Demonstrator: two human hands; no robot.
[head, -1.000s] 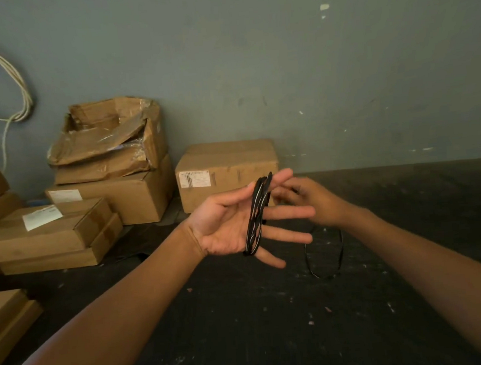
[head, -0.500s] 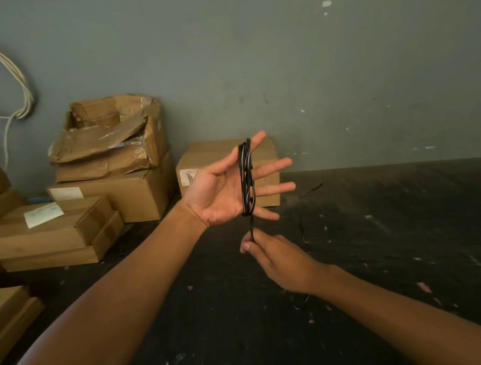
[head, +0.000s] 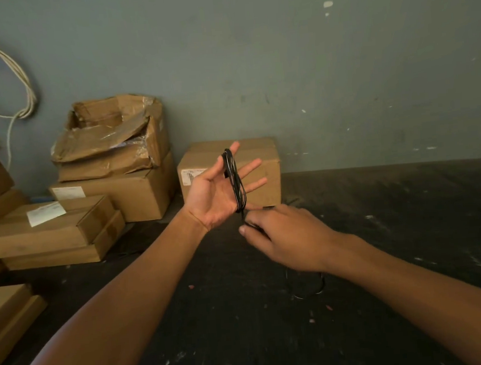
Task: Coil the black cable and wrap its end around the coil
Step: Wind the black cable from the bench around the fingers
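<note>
Left hand [head: 216, 195] is up, palm showing, fingers spread wide; the black cable [head: 234, 180] sits coiled in several loops around those fingers, running from near the fingertips down to the heel of the palm; right hand [head: 288, 239] is just below, its grip pinched closed on the strand dropping from the coil (the pinch itself is partly hidden); loose cable trails under the right wrist onto the dark surface [head: 383, 257]; a sealed cardboard box [head: 265, 177] stands behind the hands against the grey wall [head: 281, 64].
</note>
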